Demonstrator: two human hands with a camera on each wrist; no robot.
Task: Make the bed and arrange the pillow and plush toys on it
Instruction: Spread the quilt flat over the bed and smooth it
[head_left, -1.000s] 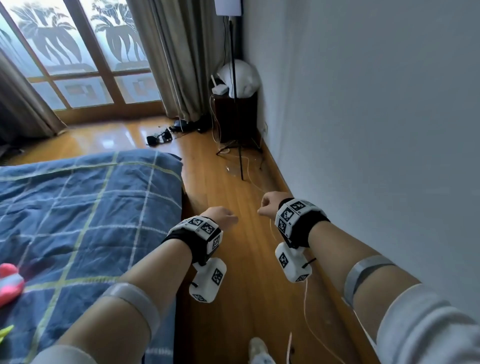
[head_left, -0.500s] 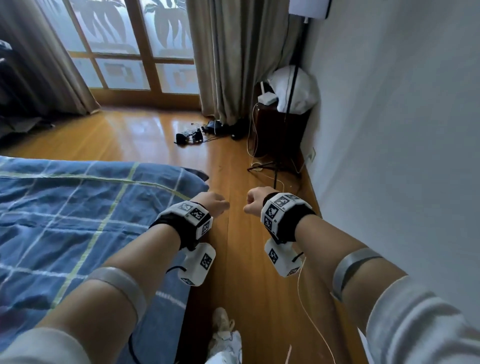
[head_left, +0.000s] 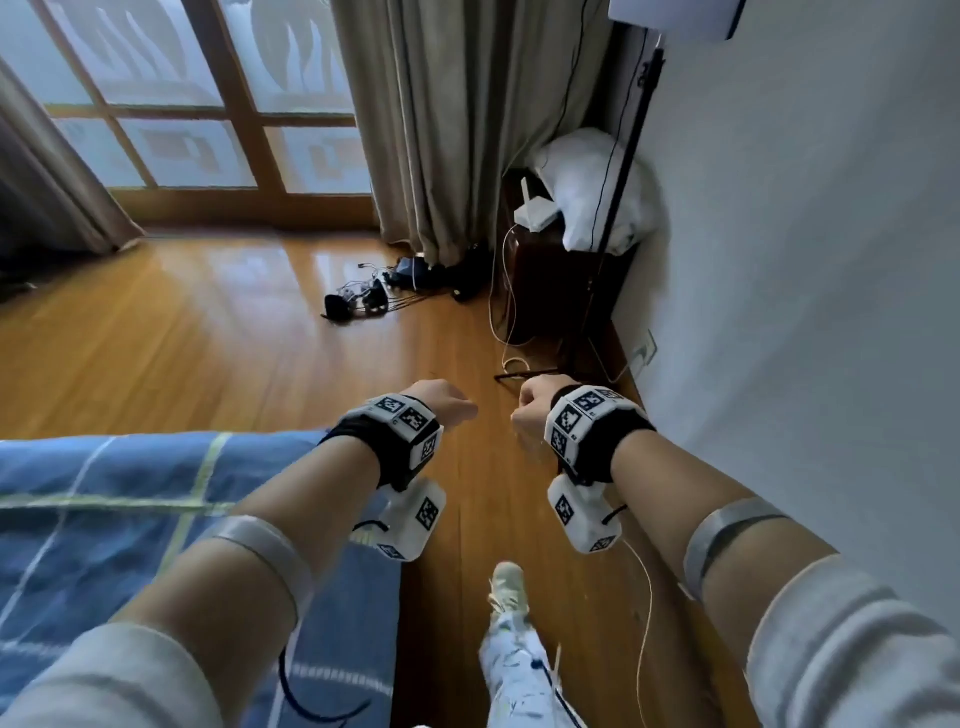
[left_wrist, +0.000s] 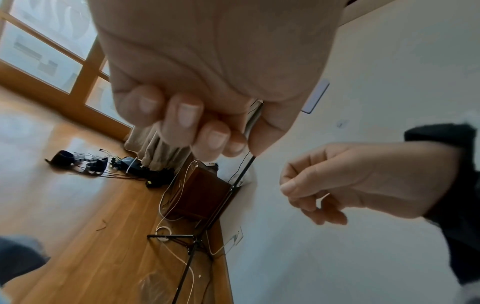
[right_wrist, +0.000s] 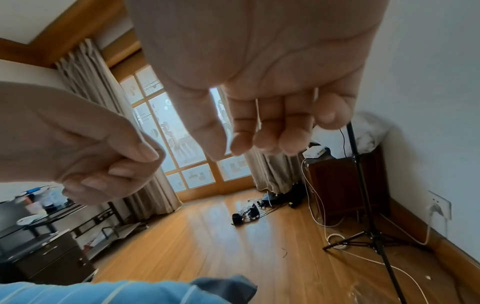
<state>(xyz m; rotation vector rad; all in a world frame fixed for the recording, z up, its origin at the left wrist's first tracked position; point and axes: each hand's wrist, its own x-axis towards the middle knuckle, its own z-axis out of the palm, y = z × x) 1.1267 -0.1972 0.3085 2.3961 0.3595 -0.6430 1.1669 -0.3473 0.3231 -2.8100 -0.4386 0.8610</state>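
The bed's blue plaid quilt lies flat at the lower left, and its corner shows in the right wrist view. My left hand hovers over the floor just past the bed's edge, its fingers curled into the palm and holding nothing. My right hand hangs beside it near the wall with its fingers loosely curled and empty. A white pillow-like bundle rests on a cabinet in the far corner. No plush toy is in view.
A narrow strip of wooden floor runs between the bed and the right wall. Ahead stand a dark cabinet and a black tripod stand, with white cords and black cables on the floor. My foot is below.
I have moved along the bed toward the window corner, which now looks closer. The pink plush toy has dropped out of view. Both hands keep the same pose.
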